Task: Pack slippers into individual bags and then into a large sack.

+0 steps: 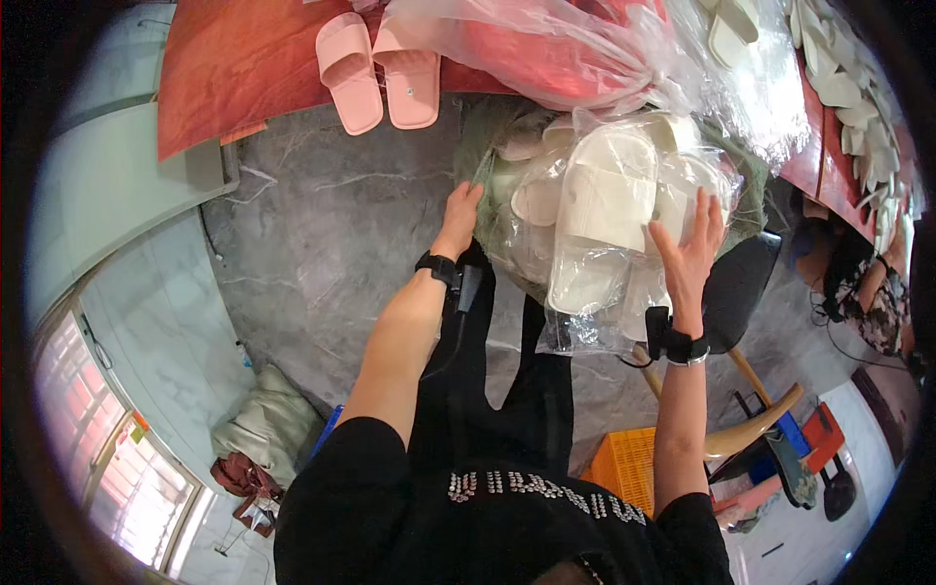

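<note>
Pairs of cream slide slippers [606, 195] in clear plastic bags fill a green woven sack [753, 190] in front of me, by the table's near edge. The sack's left rim is pinched in the fingers of my left hand [458, 222]. My right hand [694, 255] is over the right side of the bagged slippers, its fingers spread and its thumb toward the top pair. Whether it touches the plastic, I cannot tell. How deep the slippers go in the sack is hidden.
On the red table [244, 73] lie pink slippers [408, 86], a large clear bag with pinkish-red contents [546, 49] and several cream slippers [858, 122]. Another person [873, 297] works at the right. A dark seat [743, 304] and yellow crate [622, 466] stand near my right side.
</note>
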Tool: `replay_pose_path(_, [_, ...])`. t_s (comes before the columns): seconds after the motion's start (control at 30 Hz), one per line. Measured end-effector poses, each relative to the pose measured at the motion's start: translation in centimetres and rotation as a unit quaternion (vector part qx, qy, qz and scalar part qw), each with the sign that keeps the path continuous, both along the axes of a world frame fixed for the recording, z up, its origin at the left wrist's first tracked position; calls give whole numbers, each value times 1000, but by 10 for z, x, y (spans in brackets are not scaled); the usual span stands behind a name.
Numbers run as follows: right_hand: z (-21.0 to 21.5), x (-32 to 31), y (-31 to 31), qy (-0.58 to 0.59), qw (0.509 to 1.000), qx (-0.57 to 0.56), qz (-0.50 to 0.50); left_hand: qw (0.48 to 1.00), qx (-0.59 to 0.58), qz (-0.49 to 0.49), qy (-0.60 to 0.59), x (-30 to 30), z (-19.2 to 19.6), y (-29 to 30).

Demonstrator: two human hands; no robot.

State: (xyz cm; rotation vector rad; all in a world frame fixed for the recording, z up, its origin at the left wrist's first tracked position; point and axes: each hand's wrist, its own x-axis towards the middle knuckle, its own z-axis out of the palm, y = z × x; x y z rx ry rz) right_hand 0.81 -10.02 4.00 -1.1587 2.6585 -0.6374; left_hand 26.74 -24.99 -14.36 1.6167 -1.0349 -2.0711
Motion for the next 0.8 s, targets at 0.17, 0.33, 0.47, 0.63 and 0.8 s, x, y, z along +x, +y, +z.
replay_pose_path(0.17, [-7,39,0,69,993,76,55,976,120,10,181,31,61,21])
replay_pose_path(0.33, [-15,66,10,90,987,102,88,959,175,82,208,81,92,55])
replay_pose_path(0.47, [-33,101,20,67,978,163,108,956,192,127,182,111,109,83])
replay_pose_path(0.63, [-62,150,44,6,975,204,87,964,193,161,89,133,105,115])
replay_pose_path(0.8, [-74,166,25,8,979,198,41,964,182,186,56,139,89,111])
